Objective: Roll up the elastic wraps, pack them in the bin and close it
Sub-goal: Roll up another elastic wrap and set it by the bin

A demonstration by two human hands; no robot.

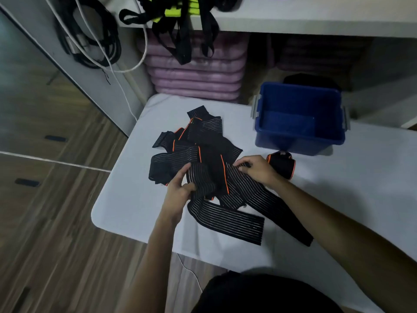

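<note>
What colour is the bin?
Blue bin, with grey side latches, seen from the head view.

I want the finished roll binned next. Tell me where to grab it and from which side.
Grip the rolled wrap across its round middle, from above. It lies on its side on the table, free of the pile, just past the right hand, in front of the open blue bin.

bin lid (311, 79) mostly hidden behind bin (299, 141), shelf straps (180, 23) cut off

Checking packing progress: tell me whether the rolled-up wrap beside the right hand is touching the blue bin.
Apart. The head view shows a strip of bare white table between the rolled wrap and the front wall of the blue bin.
</note>
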